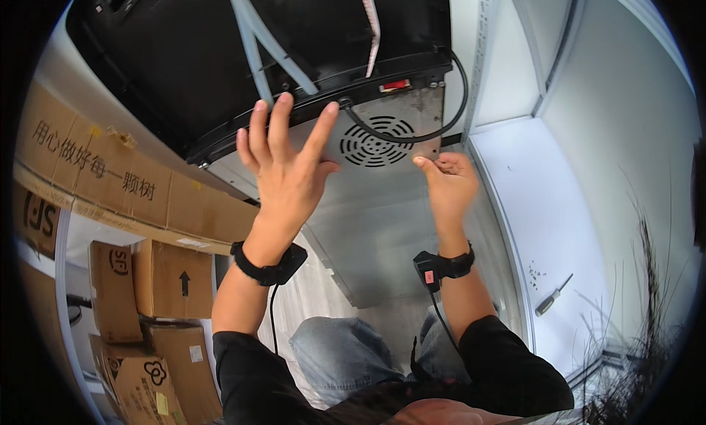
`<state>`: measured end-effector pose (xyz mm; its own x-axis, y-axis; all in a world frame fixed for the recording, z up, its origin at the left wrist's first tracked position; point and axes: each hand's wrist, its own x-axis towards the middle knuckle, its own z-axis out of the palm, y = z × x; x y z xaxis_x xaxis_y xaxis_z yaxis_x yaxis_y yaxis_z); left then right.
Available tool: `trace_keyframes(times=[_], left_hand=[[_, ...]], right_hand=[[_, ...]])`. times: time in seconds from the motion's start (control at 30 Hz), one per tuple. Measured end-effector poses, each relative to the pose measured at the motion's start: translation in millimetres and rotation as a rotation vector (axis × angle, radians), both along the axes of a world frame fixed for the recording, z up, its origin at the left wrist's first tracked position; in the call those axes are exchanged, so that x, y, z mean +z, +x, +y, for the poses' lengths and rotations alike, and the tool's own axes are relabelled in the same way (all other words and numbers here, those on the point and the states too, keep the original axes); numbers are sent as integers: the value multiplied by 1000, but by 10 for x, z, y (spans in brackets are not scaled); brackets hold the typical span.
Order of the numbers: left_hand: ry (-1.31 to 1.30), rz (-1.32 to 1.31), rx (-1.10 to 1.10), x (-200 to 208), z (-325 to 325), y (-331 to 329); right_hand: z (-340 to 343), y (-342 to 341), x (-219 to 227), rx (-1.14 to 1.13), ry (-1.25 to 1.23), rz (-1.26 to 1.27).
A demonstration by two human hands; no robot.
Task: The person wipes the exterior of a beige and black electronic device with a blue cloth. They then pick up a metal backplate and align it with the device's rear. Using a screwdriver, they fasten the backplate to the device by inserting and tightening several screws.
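Observation:
A grey metal panel (pixel 368 219) with round vent slots covers the machine's side below its black top (pixel 184 72). My left hand (pixel 287 167) lies with spread fingers against the black top's lower rim, holding nothing. At the panel's upper right edge, my right hand (pixel 452 186) is closed, thumb on the panel face and fingers curled by the edge. Whatever else may be between those fingertips is hidden. A black cable (pixel 401 138) loops from the rim past the vent and up on the right. Beside it sits a red switch (pixel 395 86).
On the right, a white shelf (pixel 548 204) holds a screwdriver (pixel 553 295) and several small screws (pixel 535 275). Cardboard boxes (pixel 173 278) are stacked at left, below a long carton (pixel 132 182). Pale grey tubes (pixel 268 42) lie across the black top. A thin cable hangs from each wrist strap.

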<state>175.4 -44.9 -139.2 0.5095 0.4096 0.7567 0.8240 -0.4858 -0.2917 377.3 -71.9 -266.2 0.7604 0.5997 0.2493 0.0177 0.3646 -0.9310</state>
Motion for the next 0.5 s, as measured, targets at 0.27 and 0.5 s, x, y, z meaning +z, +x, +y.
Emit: trace_keyframes(times=[0.27,0.5], left_hand=[[16,-22,-32,-11,31,11],[31,-22,-16,-6,28,-12]], right_hand=[[-54,75,20,-80,-62,-238],[-121,76,135,-120,-141,-352]])
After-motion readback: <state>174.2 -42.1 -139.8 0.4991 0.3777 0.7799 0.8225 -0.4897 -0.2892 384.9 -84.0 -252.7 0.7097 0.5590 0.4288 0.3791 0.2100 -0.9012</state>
